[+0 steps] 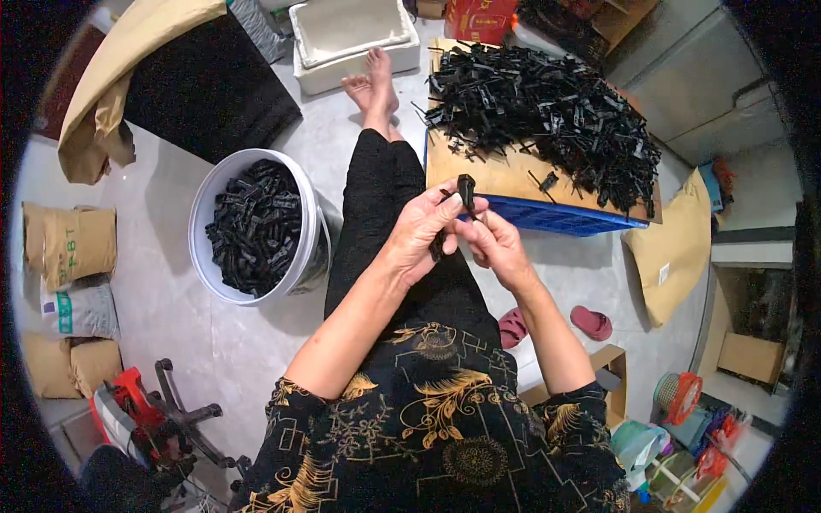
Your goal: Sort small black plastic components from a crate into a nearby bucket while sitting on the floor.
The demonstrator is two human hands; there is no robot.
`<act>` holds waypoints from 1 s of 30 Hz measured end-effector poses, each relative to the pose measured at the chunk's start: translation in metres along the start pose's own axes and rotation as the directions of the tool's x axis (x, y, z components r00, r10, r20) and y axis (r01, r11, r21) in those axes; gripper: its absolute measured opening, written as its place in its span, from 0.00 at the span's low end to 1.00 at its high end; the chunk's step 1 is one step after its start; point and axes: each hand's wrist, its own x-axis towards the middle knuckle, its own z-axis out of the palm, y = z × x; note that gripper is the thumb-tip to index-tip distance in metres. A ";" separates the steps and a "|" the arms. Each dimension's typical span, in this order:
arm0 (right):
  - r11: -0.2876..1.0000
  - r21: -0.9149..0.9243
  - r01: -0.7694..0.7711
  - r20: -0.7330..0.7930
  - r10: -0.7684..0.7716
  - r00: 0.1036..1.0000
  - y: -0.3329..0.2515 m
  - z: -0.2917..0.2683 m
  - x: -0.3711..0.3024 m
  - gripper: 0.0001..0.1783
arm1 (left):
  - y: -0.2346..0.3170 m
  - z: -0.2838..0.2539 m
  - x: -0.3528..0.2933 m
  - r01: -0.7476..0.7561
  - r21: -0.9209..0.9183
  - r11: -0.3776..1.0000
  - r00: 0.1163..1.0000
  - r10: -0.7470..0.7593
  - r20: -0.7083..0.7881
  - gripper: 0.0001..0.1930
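Both hands meet in front of me, above my lap. Between the fingers of my left hand point(421, 229) is a small black plastic part point(466, 190), upright, with thin stems sticking out. More black plastic shows under the left palm, partly hidden by the fingers. My right hand point(496, 248) pinches the lower end of the same part with thumb and forefinger. Just beyond the hands, a big heap of similar black plastic parts point(539, 111) covers most of a tan board point(487, 181). One loose part lies near the board's front edge. To the left, a white bucket point(202, 256) holds many black parts.
The board rests on a blue crate point(564, 221). White foam boxes point(355, 77) stand beyond my feet. Paper sacks point(77, 248) line the left wall; a yellow sack point(676, 248) leans at the right. Pink slippers point(590, 322) lie on the floor near a red-and-black chair-like object point(132, 402) farther left.
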 end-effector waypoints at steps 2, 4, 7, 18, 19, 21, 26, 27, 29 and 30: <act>1.000 -0.012 -0.011 0.062 0.011 0.998 0.003 0.008 -0.004 0.12 | 0.000 -0.003 -0.006 -0.009 -0.022 1.000 1.000 0.010 0.026 0.23; 1.000 -0.019 -0.012 0.066 0.013 0.998 0.005 0.012 -0.008 0.12 | -0.004 -0.008 -0.009 0.018 -0.068 0.998 1.000 -0.016 0.026 0.22; 1.000 -0.023 -0.014 0.091 0.016 0.996 0.010 0.012 -0.012 0.12 | -0.010 -0.013 -0.011 0.056 -0.125 0.991 0.998 -0.056 0.000 0.21; 0.989 -0.124 0.085 -0.077 -0.095 0.992 0.001 0.004 -0.007 0.21 | -0.011 0.001 -0.006 0.061 0.433 0.899 0.975 0.039 -0.219 0.18; 0.990 -0.116 0.079 -0.079 -0.089 0.993 0.000 0.006 -0.004 0.21 | -0.013 0.003 -0.005 -0.001 0.515 0.857 0.970 0.127 -0.209 0.17; 0.995 -0.103 0.013 -0.063 -0.020 0.998 -0.007 0.009 0.001 0.22 | -0.017 -0.001 -0.003 -0.051 0.595 0.802 0.959 0.206 -0.196 0.16; 0.998 -0.066 -0.014 -0.042 0.011 0.999 -0.003 0.006 0.008 0.21 | -0.027 -0.007 0.006 -0.149 0.775 0.614 0.924 0.365 -0.112 0.16; 0.998 -0.058 -0.014 -0.046 0.012 0.999 -0.001 0.006 0.010 0.21 | -0.027 -0.007 0.007 -0.142 0.776 0.614 0.926 0.359 -0.115 0.16; 0.999 -0.048 -0.019 -0.054 0.017 0.998 0.001 0.006 0.013 0.20 | -0.026 -0.006 0.009 -0.120 0.844 0.523 0.922 0.373 -0.100 0.16; 0.998 -0.067 -0.003 -0.061 -0.001 0.998 0.002 0.005 0.014 0.19 | -0.026 -0.005 0.010 -0.116 0.844 0.524 0.924 0.369 -0.102 0.16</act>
